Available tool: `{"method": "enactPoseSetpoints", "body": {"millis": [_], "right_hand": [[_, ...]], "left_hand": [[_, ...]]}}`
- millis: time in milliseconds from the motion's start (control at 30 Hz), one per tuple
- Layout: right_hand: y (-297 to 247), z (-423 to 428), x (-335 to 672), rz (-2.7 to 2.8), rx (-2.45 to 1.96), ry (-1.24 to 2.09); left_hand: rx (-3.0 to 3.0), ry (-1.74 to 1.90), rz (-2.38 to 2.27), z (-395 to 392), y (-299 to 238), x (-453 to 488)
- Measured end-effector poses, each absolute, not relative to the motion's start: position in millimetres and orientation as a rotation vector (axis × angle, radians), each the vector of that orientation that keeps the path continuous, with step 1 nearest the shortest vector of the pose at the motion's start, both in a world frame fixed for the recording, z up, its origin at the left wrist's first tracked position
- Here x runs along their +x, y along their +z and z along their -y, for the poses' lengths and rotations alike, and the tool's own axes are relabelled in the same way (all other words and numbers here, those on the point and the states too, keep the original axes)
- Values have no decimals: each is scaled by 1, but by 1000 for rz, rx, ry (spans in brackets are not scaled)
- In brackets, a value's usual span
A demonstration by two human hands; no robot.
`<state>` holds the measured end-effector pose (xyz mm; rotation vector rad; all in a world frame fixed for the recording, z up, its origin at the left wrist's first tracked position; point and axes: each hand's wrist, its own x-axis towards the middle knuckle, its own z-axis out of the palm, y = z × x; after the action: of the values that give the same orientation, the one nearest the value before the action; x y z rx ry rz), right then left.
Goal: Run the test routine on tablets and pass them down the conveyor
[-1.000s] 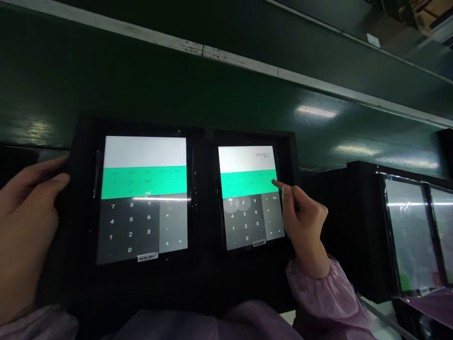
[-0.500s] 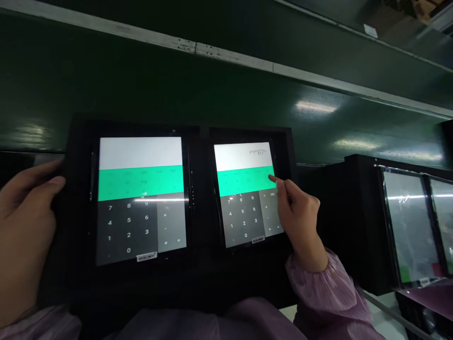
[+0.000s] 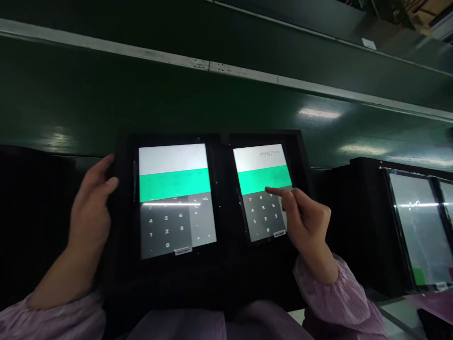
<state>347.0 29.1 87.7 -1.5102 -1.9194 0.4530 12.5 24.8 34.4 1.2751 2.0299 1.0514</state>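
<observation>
A black tray [image 3: 223, 255] holds two tablets side by side, both showing a calculator with a green band. The left tablet [image 3: 173, 184] has a blank white field above its keys; the right tablet [image 3: 262, 179] has small characters in its field. My left hand [image 3: 90, 208] grips the tray's left edge, thumb on the near side, the other fingers partly hidden. With its index finger stretched out, my right hand [image 3: 307, 217] touches or hovers just over the right screen, at the green band's lower edge; its other fingers are curled in and hold nothing.
On the right stands another black tray [image 3: 368, 226] with a lit screen [image 3: 417, 226] in it and part of a second one. Beyond my tray runs a dark green surface [image 3: 177, 104] with a pale metal strip [image 3: 247, 73] across it.
The tray and my left hand sit further right in view. On the right tablet my index finger has moved left and down from the green band's right end, and the field's characters differ.
</observation>
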Motion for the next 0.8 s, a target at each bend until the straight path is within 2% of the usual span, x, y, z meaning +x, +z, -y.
{"method": "enactPoseSetpoints", "body": {"millis": [167, 300, 500, 800], "right_hand": [[85, -24, 284, 2183, -1458, 656], [76, -28, 246, 2279, -1405, 761], [65, -37, 218, 2407, -1403, 715], [65, -38, 215, 2298, -1421, 648]], "left_hand": [[891, 1092, -2055, -29, 43, 7], [882, 1028, -1975, -25, 43, 1], [984, 986, -1798, -13, 28, -22], [1039, 829, -1753, -13, 33, -19]]}}
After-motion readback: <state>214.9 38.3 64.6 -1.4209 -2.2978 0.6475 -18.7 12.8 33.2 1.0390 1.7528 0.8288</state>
